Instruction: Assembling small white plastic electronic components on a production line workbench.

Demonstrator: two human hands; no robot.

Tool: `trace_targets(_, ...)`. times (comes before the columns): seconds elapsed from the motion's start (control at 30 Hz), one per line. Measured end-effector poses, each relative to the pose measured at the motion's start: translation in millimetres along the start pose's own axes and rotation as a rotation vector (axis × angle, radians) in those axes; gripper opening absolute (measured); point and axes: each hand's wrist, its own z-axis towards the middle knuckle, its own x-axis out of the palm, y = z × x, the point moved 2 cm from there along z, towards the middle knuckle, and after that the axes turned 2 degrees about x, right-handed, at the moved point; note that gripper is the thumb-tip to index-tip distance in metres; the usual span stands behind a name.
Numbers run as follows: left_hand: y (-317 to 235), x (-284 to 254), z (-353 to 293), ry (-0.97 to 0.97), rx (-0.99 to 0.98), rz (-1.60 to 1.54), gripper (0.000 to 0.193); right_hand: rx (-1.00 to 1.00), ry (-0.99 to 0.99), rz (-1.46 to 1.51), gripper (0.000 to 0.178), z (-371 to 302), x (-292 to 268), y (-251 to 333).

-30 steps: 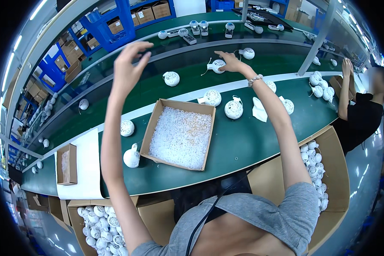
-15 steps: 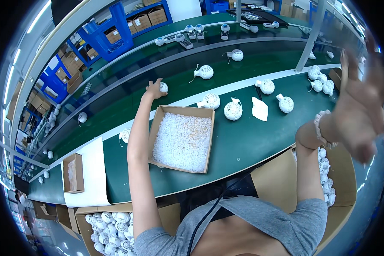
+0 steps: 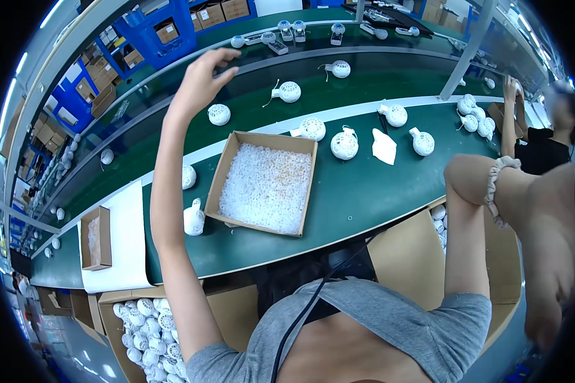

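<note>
My left hand (image 3: 206,80) is raised over the green conveyor belt (image 3: 172,137), thumb and fingers apart and holding nothing. Just below it on the belt sits a white perforated ball (image 3: 219,115). Close to the camera at the right edge, my right hand (image 3: 549,255) looms large and blurred, wearing a pale band at the wrist; its fingers cannot be made out. In front of me on the green table stands a shallow cardboard box (image 3: 214,203) of small translucent rings. Bulb-shaped white balls with short necks, such as one ball (image 3: 344,144), stand beyond and beside it.
A white sheet (image 3: 131,236) carries a smaller cardboard box (image 3: 105,246) at the left. Cartons of white balls (image 3: 150,335) flank me below the table. A metal post (image 3: 467,54) rises at the right, near another person's hand (image 3: 510,89). A crumpled white paper (image 3: 383,147) lies on the table.
My left hand has lifted off the ball on the belt and moved up and left, empty. My right hand has dropped lower at the right edge. The view has shifted slightly.
</note>
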Motion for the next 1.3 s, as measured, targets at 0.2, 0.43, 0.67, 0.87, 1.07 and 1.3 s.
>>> trace_targets(0.2,207,85,-102,0.390,-0.517,0.465,0.047,0.667,0.014,0.141,0.037,-55,115,-10)
trace_targets(0.43,242,101,-109,0.333,-0.771,0.510,0.049,0.759,1.091,0.172,0.018,-180,248,-17)
trace_targets(0.67,133,70,-44,-0.100,-0.972,-0.830,0.047,0.778,1.281,0.229,0.009,-191,253,-28)
trace_targets(0.87,7,100,-13,-0.130,-0.781,-1.380,0.050,0.952,0.981,0.488,0.005,-187,223,-42)
trace_targets(1.07,-36,149,-9,-0.033,-0.570,-1.201,0.054,1.054,0.627,0.534,0.004,-200,201,-49)
trace_targets(1.3,-14,193,-36,0.057,-0.608,-1.233,0.053,1.050,0.733,0.432,0.003,-204,203,-38)
